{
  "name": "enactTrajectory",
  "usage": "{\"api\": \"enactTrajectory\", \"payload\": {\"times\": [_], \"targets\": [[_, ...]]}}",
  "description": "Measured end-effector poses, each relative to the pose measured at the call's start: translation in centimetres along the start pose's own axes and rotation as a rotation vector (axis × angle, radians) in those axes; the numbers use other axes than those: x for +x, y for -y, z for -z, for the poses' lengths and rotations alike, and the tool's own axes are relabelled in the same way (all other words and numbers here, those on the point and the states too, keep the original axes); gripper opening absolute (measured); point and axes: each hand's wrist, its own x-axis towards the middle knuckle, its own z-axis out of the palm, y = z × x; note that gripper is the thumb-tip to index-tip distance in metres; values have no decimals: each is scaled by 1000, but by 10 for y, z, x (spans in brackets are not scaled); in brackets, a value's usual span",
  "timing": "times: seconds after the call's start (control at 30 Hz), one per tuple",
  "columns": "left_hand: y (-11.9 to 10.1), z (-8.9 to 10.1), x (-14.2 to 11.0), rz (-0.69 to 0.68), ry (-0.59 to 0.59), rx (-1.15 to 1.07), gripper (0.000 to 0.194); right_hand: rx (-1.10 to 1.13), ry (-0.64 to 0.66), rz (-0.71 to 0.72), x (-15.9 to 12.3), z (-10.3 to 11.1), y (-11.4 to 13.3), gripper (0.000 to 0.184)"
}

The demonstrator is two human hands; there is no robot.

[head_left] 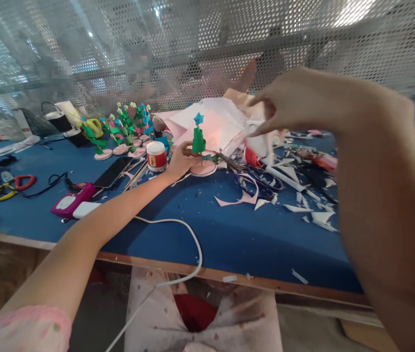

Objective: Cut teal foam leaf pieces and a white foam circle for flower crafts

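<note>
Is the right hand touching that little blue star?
Apart. The head view shows the right hand right of the blue star, with pale sheeting visible between them.

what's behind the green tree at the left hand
Heaped pale sheets show behind the green tree at the left hand; whatever the tree and hand cover can't be seen.

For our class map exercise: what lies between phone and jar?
Sticks and a pink scrap lie between the phone and the jar, in the head view.
</note>
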Motion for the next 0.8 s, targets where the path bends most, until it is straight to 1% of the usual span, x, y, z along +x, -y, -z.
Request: {"api": "enactTrajectory", "payload": {"times": [0.03,0.07,0.1,0.13,0.17,0.2,0.23,0.27,0.3,0.33,0.37,0.43,0.47,0.5,0.53,0.57,0.63,0.67,0.7,0.73,0.77,0.8], "targets": [[-1,0,0,-1,-8,10,36,9,18,74,-2,1,2,55],[-1,0,0,-6,-18,17,35,90,104,200,-4,3,3,62],[-1,-1,0,-8,-29,21,35,187,220,288,-5,3,3,67],[-1,-1,0,-8,-39,18,36,245,296,320,-5,3,2,70],[-1,-1,0,-3,-41,12,36,244,323,306,-5,2,0,70],[0,-1,1,4,-41,2,37,160,242,231,-4,1,-2,64],[1,-1,1,13,-40,-8,38,-4,131,124,-2,0,-5,58],[2,-1,1,21,-37,-16,39,-237,33,-54,-1,-1,-6,51],[2,-1,1,27,-29,-18,39,-423,-32,-213,0,-2,-7,41],[2,-1,1,30,-22,-17,40,-485,-78,-250,0,-2,-7,37],[1,-1,1,31,-16,-18,40,-425,-79,-165,-1,-2,-6,38],[-1,-1,0,33,-13,-29,38,-88,71,161,-2,0,-2,51],[-2,-1,0,36,-17,-37,37,73,159,285,-3,0,-1,55],[-4,-2,0,42,-21,-43,37,161,216,336,-3,0,0,58],[-4,-2,0,47,-24,-48,37,153,224,303,-2,0,0,58],[-4,-2,0,51,-23,-51,38,56,184,200,-2,-1,0,56],[-2,-2,0,45,-9,-49,42,-260,15,-102,0,-3,0,49],[-1,-2,0,39,-4,-45,43,-386,-49,-225,1,-4,2,46],[0,-2,1,32,-4,-35,44,-413,-77,-255,1,-4,3,43],[2,-2,1,26,-8,-22,44,-332,-42,-165,0,-3,6,43],[2,-1,1,23,-9,-5,43,-179,37,-28,-1,-3,8,47],[3,-1,2,23,-7,11,41,-1,147,120,-1,-2,9,52]]}}
